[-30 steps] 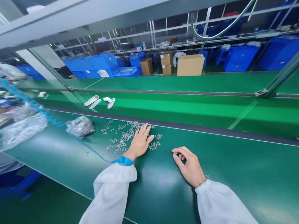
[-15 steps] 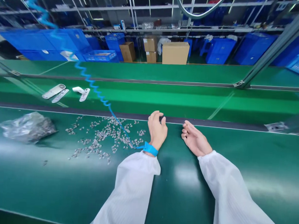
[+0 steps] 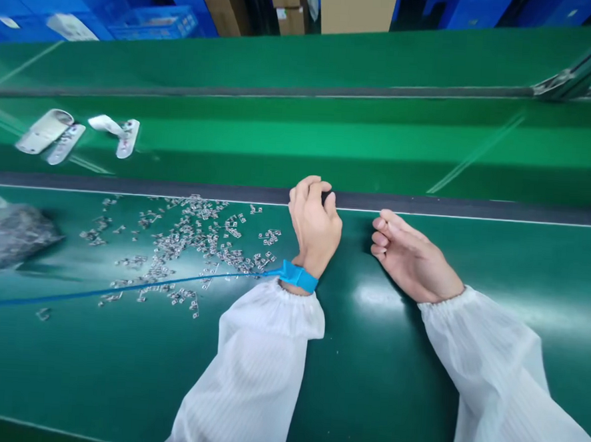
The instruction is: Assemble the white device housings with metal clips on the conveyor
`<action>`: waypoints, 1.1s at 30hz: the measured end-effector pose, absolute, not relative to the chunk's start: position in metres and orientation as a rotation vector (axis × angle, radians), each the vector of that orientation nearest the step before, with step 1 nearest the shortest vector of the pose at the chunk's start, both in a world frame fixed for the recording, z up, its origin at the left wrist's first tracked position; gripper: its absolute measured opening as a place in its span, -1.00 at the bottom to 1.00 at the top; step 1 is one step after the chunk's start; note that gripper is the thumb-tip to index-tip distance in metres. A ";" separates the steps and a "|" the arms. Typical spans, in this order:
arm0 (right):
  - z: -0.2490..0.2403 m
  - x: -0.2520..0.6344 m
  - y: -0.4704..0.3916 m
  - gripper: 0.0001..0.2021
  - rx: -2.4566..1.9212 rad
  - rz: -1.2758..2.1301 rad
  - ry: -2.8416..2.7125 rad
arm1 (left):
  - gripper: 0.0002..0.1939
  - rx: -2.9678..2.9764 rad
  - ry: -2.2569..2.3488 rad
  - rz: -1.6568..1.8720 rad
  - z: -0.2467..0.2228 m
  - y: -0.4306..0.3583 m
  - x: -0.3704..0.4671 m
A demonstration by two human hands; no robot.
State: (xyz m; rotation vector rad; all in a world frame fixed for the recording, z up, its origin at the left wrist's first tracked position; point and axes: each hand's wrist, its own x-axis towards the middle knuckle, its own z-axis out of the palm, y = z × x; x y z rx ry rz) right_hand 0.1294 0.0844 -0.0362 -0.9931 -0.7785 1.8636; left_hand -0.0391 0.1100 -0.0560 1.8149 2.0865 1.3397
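My left hand [image 3: 316,222] rests by the dark strip along the bench's far side, palm down. Its fingers curve loosely, the thumb stands apart, and nothing shows in it. A blue wrist strap [image 3: 299,277] circles that wrist, and its cord [image 3: 121,289] runs off to the left. To the right, my right hand [image 3: 416,260] is turned palm inward with fingers curled and thumb pressed to them. Whether anything small is between those fingertips is hidden. Many tiny metal parts [image 3: 189,231] lie scattered left of my left hand, touching neither hand.
A clear plastic bag [image 3: 17,234] full of small dark parts lies at the left edge. White plastic pieces [image 3: 48,131] sit on the green surface beyond the dark strip [image 3: 451,207]. A metal post [image 3: 585,65] rises at the far right. Cardboard boxes [image 3: 358,8] and blue crates stand behind.
The view has tilted down and come closer. The blue cord, coiled up toward the back before, now stretches low to the left. My right hand's fingers are curled in more; the left looks much the same.
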 end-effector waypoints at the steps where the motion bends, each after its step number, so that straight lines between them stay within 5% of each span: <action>1: -0.036 0.129 0.084 -0.84 -0.980 1.876 -0.763 | -0.89 1.818 2.088 1.342 -0.056 0.111 -0.040; 33: -0.036 0.129 0.083 -0.85 -0.820 1.970 -0.528 | -0.86 1.788 2.062 1.360 -0.055 0.112 -0.040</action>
